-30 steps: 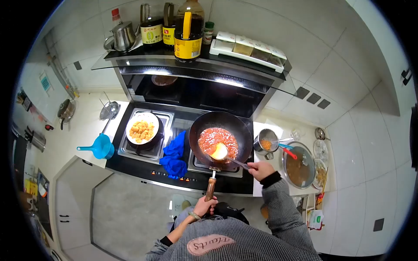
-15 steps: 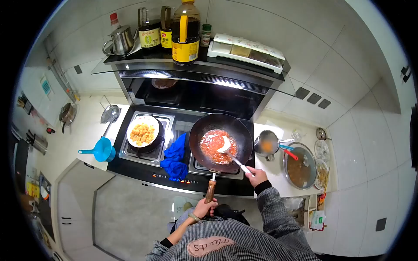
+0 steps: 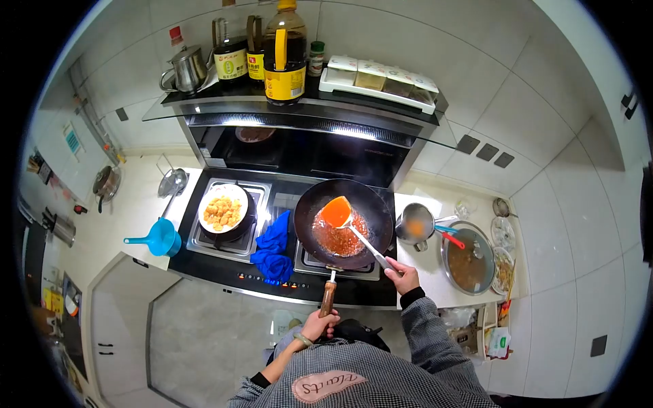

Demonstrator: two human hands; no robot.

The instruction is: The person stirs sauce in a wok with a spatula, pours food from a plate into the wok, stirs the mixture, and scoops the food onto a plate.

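My left hand (image 3: 320,326) is closed around the wooden handle of a dark wok (image 3: 307,221) on the right burner. My right hand (image 3: 403,276) grips the long handle of a spatula (image 3: 337,212). The spatula's broad head, with an orange face showing, is raised over the sauce. Red, bubbling sauce (image 3: 343,242) covers the wok's bottom. Just left of the wok, a blue cloth (image 3: 273,246) lies on the stove. On the left burner, a white plate or bowl (image 3: 223,208) of golden fried pieces rests on a dark pan.
A metal pot (image 3: 417,223) and a large metal bowl (image 3: 469,258) of brownish liquid stand on the right counter. At left are a blue ladle (image 3: 162,236) and a metal strainer (image 3: 173,182). Bottles, including a yellow-labelled one (image 3: 285,83), and a seasoning box (image 3: 377,85) line the hood's shelf.
The spatula head has turned and risen slightly up-left from the sauce; its orange face now shows instead of white. My left hand stays on the wok handle.
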